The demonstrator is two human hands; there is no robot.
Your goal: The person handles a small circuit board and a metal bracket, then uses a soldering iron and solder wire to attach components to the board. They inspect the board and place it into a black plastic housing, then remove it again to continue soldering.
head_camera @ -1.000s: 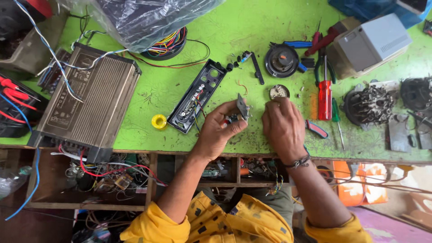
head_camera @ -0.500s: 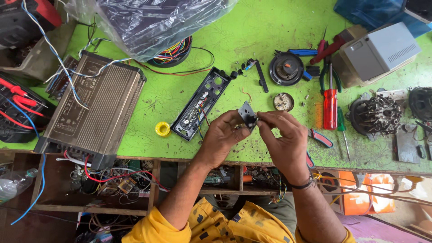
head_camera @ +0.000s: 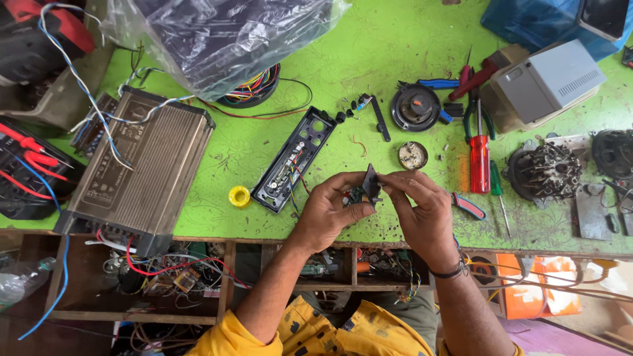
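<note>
Seen from above, a person in a yellow patterned shirt works at a bright green workbench (head_camera: 198,217). A second ago the right hand (head_camera: 422,211) was reaching out toward a small round part (head_camera: 413,155) on the bench while the left hand (head_camera: 330,211) alone held a small dark electronic module (head_camera: 368,186). Now both hands have come together over the front edge of the bench, and the module is pinched between the fingertips of both, upright, with a bit of green circuit board showing beside it. The round part lies on the bench just beyond the hands, untouched. Near the left hand lie an opened black plastic case (head_camera: 293,160) with wires and a yellow tape roll (head_camera: 239,196). A red-handled screwdriver (head_camera: 479,163) lies to the right, a ribbed metal power supply (head_camera: 142,175) well to the left.
</note>
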